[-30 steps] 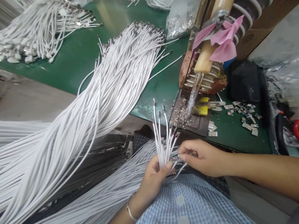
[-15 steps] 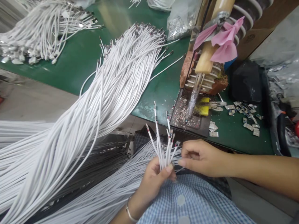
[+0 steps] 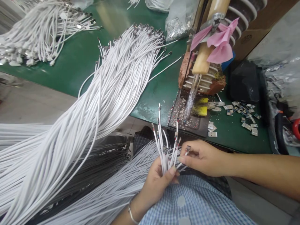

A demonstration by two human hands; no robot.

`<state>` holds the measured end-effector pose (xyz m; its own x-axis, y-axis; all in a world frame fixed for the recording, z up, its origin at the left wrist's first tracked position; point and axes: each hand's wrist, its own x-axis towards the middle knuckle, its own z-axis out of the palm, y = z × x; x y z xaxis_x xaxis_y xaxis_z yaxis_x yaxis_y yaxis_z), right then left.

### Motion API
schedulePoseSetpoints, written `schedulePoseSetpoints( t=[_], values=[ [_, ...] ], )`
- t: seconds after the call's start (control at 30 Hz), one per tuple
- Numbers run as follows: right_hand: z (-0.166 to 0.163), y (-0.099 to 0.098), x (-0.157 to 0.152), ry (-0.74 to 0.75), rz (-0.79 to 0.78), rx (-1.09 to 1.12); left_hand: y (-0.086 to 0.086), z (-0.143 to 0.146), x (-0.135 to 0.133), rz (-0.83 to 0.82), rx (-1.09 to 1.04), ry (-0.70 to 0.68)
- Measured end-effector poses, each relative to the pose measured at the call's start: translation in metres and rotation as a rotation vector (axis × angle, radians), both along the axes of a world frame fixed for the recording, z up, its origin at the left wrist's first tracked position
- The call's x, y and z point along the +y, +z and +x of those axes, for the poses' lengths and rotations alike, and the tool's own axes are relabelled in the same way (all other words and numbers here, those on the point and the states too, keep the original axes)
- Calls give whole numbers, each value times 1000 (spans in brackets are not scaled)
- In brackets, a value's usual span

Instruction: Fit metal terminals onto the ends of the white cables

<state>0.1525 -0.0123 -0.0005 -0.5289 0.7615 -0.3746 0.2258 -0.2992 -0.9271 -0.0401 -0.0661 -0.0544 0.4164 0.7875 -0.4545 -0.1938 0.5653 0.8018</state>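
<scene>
White, thin plastic-sheathed cable ends are standing fanned upward from the left hand, which is gripping them in a closed fist above the checked-shirt lap so their stripped tips are staying separated. Beside them, the right hand is pinching one cable tip between thumb and fingers. Behind, a wooden-handled soldering iron is leaning in its stand on the green table, within reach.

Green workbench, white cable bundles, soldering tray, scattered metal clips
</scene>
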Motion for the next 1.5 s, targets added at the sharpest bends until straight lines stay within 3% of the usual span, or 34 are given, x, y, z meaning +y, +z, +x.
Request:
schedulePoseSetpoints(
  t=[0.33,1.1,1.5],
  values=[
    [-1,2,1,10,-42,18,3,2,1,-44,-11,-69],
    [0,0,0,-33,-105,137,7,4,2,-71,-22,-34],
    [-1,1,-1,-48,-200,216,-1,4,-2,-38,-17,9]
  ],
)
